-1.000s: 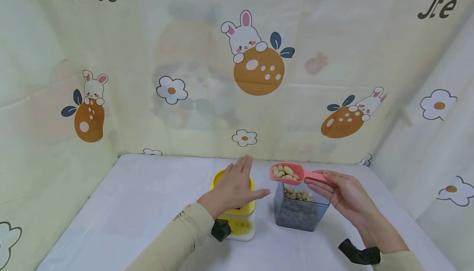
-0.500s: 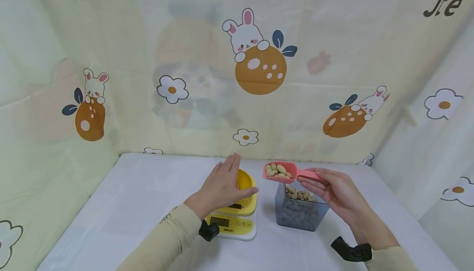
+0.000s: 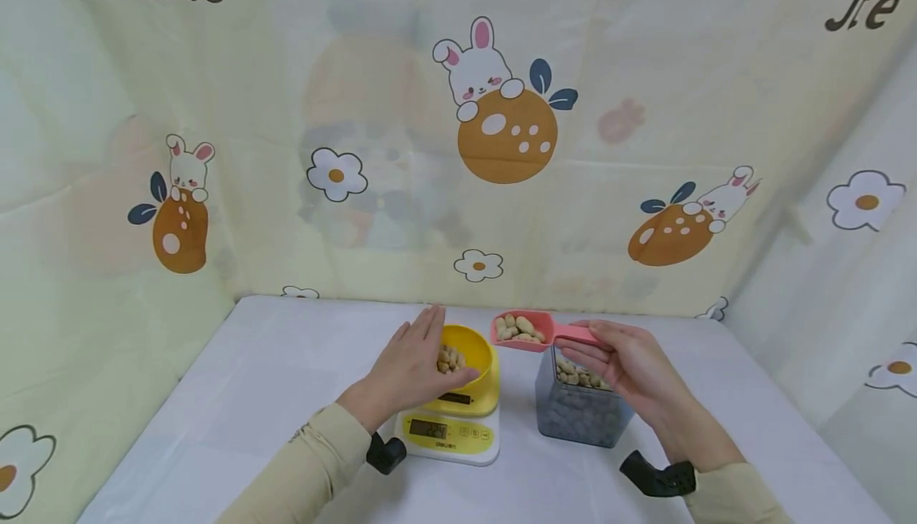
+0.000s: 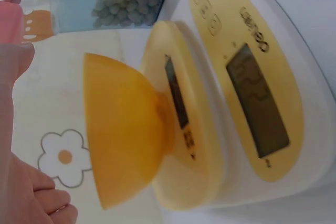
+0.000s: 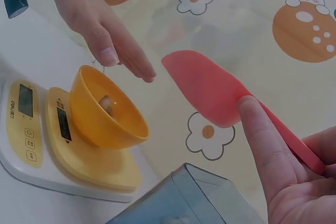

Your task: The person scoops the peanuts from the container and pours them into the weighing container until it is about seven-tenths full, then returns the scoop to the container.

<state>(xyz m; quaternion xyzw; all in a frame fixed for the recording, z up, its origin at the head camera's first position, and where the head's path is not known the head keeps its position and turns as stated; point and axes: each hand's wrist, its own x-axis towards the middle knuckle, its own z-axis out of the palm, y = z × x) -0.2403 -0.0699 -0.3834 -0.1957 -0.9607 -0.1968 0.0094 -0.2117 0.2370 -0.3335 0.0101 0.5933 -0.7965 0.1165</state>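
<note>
My right hand (image 3: 634, 365) holds a pink scoop (image 5: 205, 87) by its handle. Peanuts (image 3: 520, 328) fill the scoop's pan, which is level above the table between the bowl and the container. A yellow bowl (image 3: 478, 349) with some peanuts in it sits on a yellow-and-white kitchen scale (image 3: 476, 454), whose display is lit. My left hand (image 3: 407, 369) hovers beside the bowl with straight fingers and spread thumb, covering its left part in the head view. From the right wrist view, that hand holds nothing.
A bluish see-through container (image 3: 582, 416) of peanuts stands right of the scale, its far right rim partly behind my right hand. White cloth covers the table (image 3: 286, 396). A printed curtain (image 3: 387, 110) hangs along the back and sides.
The loaded scoop has travelled left with my right hand, from over the container toward the bowl. My left hand has shifted left too, uncovering more of the bowl, its peanuts and the scale display.
</note>
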